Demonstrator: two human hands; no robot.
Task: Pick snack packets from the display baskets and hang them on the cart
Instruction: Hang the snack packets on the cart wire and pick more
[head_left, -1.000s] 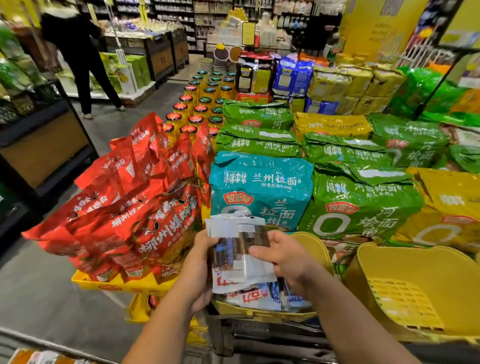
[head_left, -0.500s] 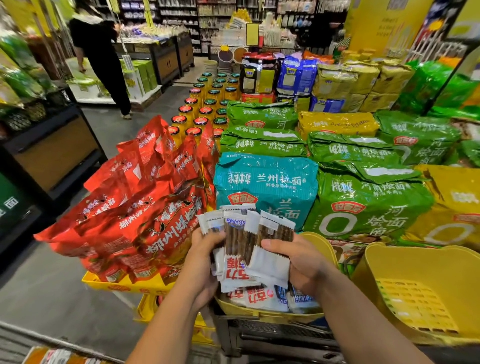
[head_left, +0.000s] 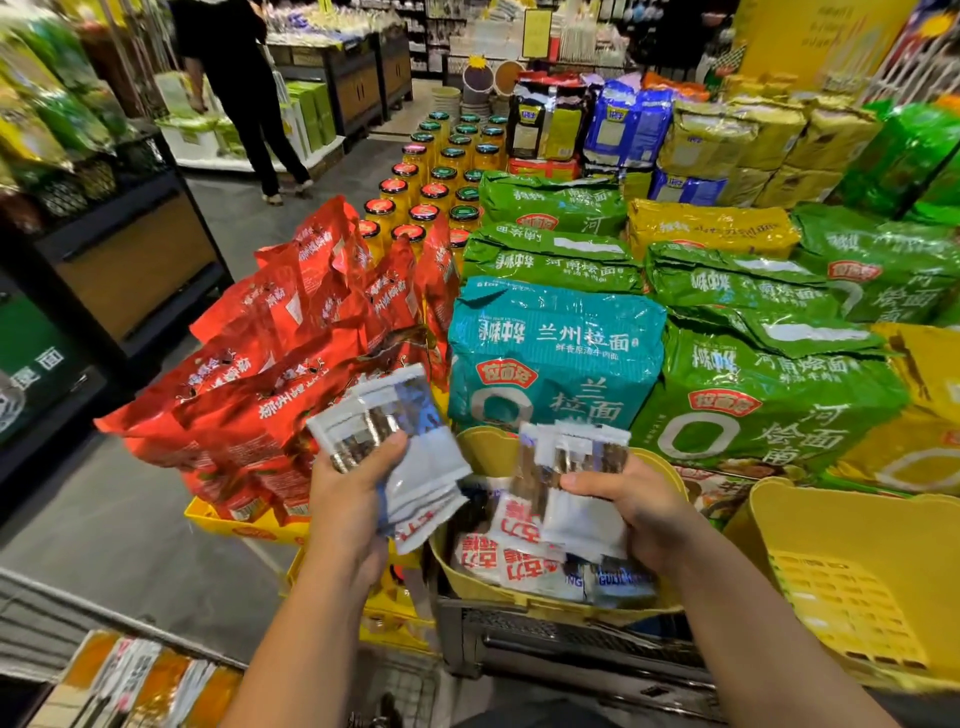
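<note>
My left hand (head_left: 349, 501) grips a fanned bunch of white snack packets (head_left: 410, 457) with clear windows, held up in front of the red bags. My right hand (head_left: 636, 499) grips a second, smaller bunch of the same packets (head_left: 574, 467) over a yellow display basket (head_left: 485, 449). More white packets with red print (head_left: 511, 558) lie inside that basket. At the bottom left, packets hang on the cart (head_left: 140, 675), only partly in view.
Red bags (head_left: 291, 364) are piled left of the basket, and a teal noodle bag (head_left: 550, 353) and green ones (head_left: 753, 395) behind it. An empty yellow basket (head_left: 852, 577) stands on the right. Jars (head_left: 431, 176) line the back. A person (head_left: 244, 78) stands in the aisle.
The single bunch held by both hands has been split: my left hand moved left with one part, my right hand keeps the other over the basket.
</note>
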